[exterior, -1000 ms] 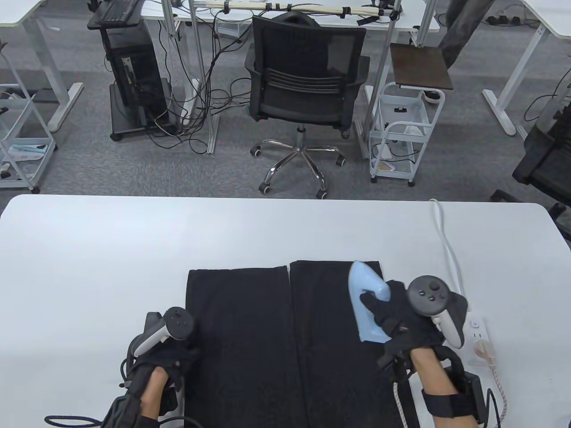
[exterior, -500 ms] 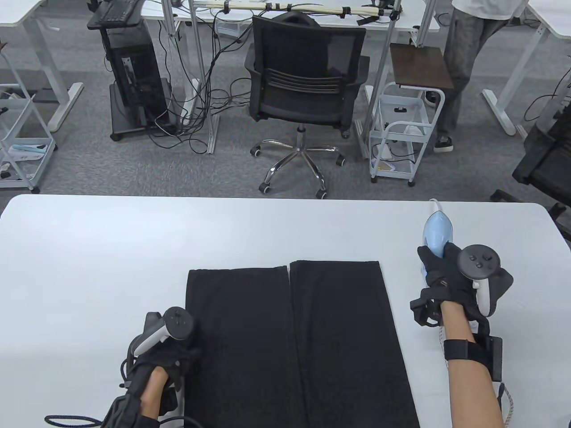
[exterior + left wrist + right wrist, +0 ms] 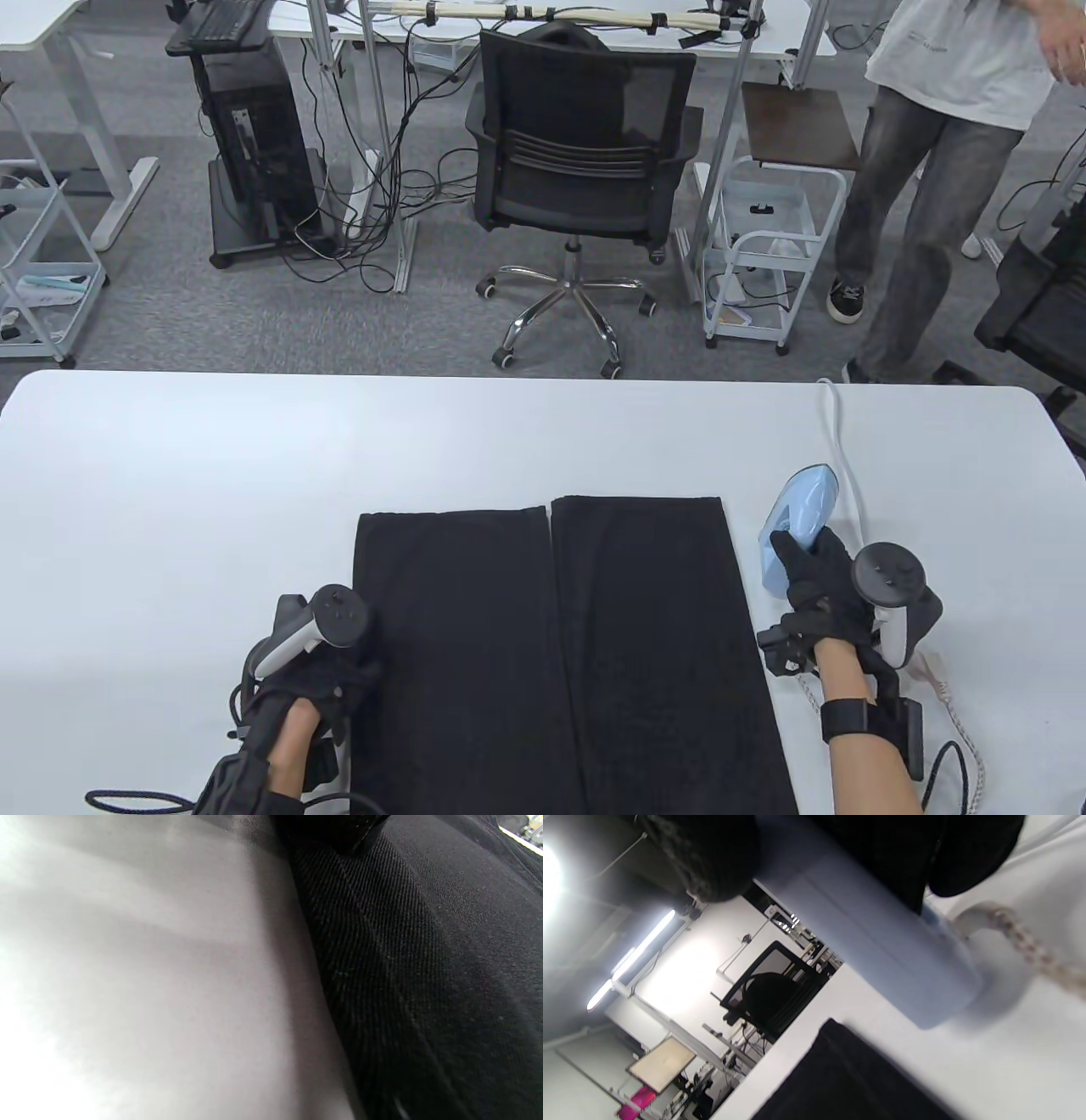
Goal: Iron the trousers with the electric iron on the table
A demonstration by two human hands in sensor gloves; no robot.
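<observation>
Black trousers (image 3: 560, 645) lie flat on the white table (image 3: 254, 458), both legs side by side, hems toward the far edge. My right hand (image 3: 819, 586) grips the light blue electric iron (image 3: 797, 526) by its handle, on the bare table just right of the right trouser leg. The iron's body (image 3: 865, 938) fills the right wrist view, with the trouser edge (image 3: 848, 1077) below it. My left hand (image 3: 318, 671) rests on the left edge of the left trouser leg. The left wrist view shows the dark fabric (image 3: 424, 984) against the table.
The iron's white cord (image 3: 844, 450) runs toward the table's far right edge. A braided cable (image 3: 959, 747) trails by my right wrist. Beyond the table stand an office chair (image 3: 577, 170) and a white cart (image 3: 772, 246). A person (image 3: 933, 170) walks at the far right.
My right hand lifted the iron off the right trouser leg, swung it far right, then brought it back nearer, beside the trousers. A person walked in at the far right. My left hand stayed.
</observation>
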